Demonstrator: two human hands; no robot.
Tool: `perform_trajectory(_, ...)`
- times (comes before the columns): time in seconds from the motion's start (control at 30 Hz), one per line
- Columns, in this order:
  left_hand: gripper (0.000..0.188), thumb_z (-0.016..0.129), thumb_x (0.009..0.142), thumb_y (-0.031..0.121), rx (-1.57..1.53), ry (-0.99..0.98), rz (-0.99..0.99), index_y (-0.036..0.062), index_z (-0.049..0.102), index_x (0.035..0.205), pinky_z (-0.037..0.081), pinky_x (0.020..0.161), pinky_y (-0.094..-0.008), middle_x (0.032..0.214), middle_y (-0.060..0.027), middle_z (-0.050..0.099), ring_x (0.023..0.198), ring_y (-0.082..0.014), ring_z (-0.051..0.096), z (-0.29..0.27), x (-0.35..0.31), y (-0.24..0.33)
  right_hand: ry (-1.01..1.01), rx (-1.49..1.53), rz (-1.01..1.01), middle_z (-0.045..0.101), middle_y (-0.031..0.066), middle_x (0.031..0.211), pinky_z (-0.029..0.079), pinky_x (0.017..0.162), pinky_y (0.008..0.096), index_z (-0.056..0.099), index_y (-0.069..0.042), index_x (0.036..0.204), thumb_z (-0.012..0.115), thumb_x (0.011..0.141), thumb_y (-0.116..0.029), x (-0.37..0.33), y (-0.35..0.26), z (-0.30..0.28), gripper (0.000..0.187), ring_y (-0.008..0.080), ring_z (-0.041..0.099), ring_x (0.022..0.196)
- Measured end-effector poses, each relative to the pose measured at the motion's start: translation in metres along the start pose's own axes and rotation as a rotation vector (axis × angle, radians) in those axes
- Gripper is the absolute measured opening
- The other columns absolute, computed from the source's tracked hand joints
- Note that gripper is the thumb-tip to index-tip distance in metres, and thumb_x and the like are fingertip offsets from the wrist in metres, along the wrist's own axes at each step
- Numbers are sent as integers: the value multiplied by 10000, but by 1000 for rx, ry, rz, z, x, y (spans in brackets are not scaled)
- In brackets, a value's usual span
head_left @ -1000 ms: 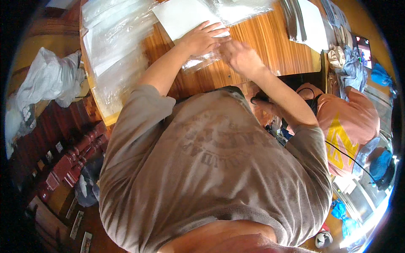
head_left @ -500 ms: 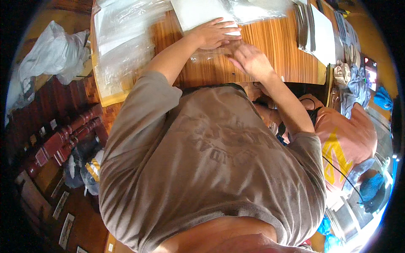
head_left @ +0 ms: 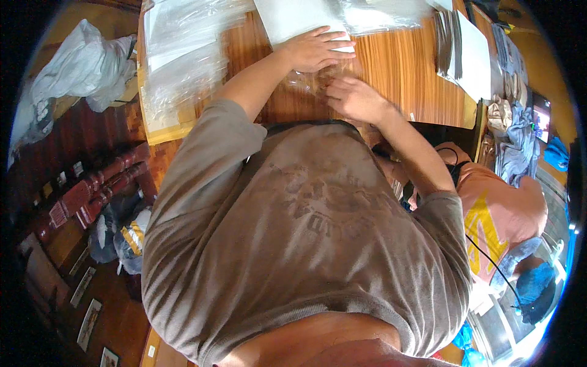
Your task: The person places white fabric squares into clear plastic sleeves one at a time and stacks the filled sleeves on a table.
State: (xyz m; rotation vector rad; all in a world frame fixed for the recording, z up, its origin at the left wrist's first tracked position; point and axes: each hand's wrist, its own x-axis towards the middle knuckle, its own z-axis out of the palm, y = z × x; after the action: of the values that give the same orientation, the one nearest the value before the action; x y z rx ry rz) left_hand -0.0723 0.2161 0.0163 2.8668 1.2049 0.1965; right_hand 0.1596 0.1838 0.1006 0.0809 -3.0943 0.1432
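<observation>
My left hand (head_left: 318,50) lies flat, fingers stretched to the right, over the near end of a white sheet (head_left: 287,18). Clear plastic (head_left: 299,81), apparently the open end of a thin bag around the sheet, sticks out toward me below that hand. At its right side my right hand (head_left: 358,100) is closed, fingers curled and pressed together on the plastic's edge. Its fingertips are partly hidden, so the exact grip is hard to see.
Clear plastic bags (head_left: 183,67) with white sheets overlap on the table's left, and more plastic bags (head_left: 385,13) lie beyond my hands. A stack of dark-edged white boards (head_left: 468,55) stands at the right. A person in a pink shirt (head_left: 501,202) is close on my right.
My right hand has drawn back toward me, away from the left fingertips, and its fingers have curled in. The left hand stays flat on the sheet. The whole view has shifted slightly.
</observation>
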Motion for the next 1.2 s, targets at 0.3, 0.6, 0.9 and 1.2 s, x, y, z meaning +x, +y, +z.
perform_trajectory(0.3,684,594,1043,365,21,-14,27,436,317,1665,238,1318,-515,1758,87,277,1614,-230,276,12,-3,-12,-232,-260,288,804,171,1040,590,891,526,807,-49,1073,616,945,-206,89,-28,-9,279,329,777,967)
perform_trajectory(0.6,625,540,1072,274,-48,-59,57,355,360,1665,163,1337,-528,1772,26,258,1625,-267,235,-7,10,-3,47,77,-15,665,79,1214,546,960,431,702,-131,1058,658,904,-244,44,-15,33,196,261,685,1079)
perform_trajectory(0.9,441,678,983,284,-25,40,-90,98,646,1381,454,1132,-488,1428,-99,603,1329,-291,574,-14,-24,-4,312,245,383,709,144,1135,548,974,471,718,-57,1115,827,849,-181,-25,34,38,313,362,669,1073)
perform_trajectory(1.2,258,787,933,316,-296,384,-678,92,766,1060,552,838,-429,1011,-64,706,979,-299,664,-25,-135,131,531,767,918,770,39,906,562,790,332,802,-52,1007,830,943,-153,-46,21,63,122,148,659,831)
